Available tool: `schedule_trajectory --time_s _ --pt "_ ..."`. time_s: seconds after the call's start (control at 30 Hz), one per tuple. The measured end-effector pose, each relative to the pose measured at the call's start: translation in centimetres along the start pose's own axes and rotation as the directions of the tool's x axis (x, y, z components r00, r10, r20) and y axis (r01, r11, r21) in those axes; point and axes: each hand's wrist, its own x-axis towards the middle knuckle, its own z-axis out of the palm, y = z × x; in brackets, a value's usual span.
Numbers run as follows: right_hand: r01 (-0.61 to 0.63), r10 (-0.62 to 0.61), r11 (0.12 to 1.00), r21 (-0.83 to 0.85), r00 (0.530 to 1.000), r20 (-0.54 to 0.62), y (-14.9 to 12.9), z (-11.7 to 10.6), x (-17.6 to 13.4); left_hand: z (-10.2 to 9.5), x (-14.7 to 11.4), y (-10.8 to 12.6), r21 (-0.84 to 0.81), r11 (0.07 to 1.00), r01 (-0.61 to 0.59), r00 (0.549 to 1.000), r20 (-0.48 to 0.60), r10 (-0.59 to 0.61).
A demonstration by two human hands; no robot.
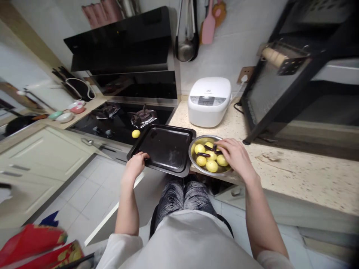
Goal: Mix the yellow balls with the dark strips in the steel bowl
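Note:
My left hand (137,163) is closed on the near left rim of a black baking tray (168,149), which lies partly on the stove and reaches over the counter's front edge. A steel bowl (192,158) stands against the tray's right side. In it are several yellow, lemon-like fruits (211,166) and a few dark purple, stick-shaped pieces (203,154). Over the bowl's right side, my right hand (234,153) has its fingertips pinched at one dark piece; the fingers partly hide it. A single lemon-like fruit (136,133) rests on the stove left of the tray.
A white rice cooker (209,102) stands behind the bowl. The gas stove (120,127) is left, under a black range hood (120,41). A dark metal rack (269,97) borders the counter (303,172) at right. Small bowls (65,117) sit far left. Below the tray, a door stands open.

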Motion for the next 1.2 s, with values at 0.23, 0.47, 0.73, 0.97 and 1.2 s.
schedule_trajectory --time_s 0.23,0.47,0.73,0.97,1.2 --pt "0.155 -0.141 0.966 0.209 0.987 -0.079 -7.8 1.1 -2.1 -0.7 -0.7 -0.3 -0.013 1.000 0.001 1.000 -0.011 -0.001" --pt "0.245 -0.308 0.922 0.300 0.933 0.184 -15.9 9.3 0.9 -0.5 -1.0 -1.4 -0.044 0.996 -0.082 0.982 -0.172 0.073" --pt "0.301 -0.352 0.936 0.185 0.835 0.423 -20.8 16.3 6.9 -0.8 -1.1 -3.8 -0.053 0.995 -0.083 0.941 -0.334 0.061" --pt "0.312 -0.360 0.933 0.180 0.784 0.506 -22.5 16.9 7.9 -0.4 -1.3 -4.1 -0.076 0.992 -0.099 0.941 -0.330 0.069" --pt "0.199 -0.242 0.970 0.143 0.870 0.430 -20.0 12.2 4.8 0.6 -0.8 -2.4 -0.096 0.949 -0.300 0.885 -0.400 0.239"
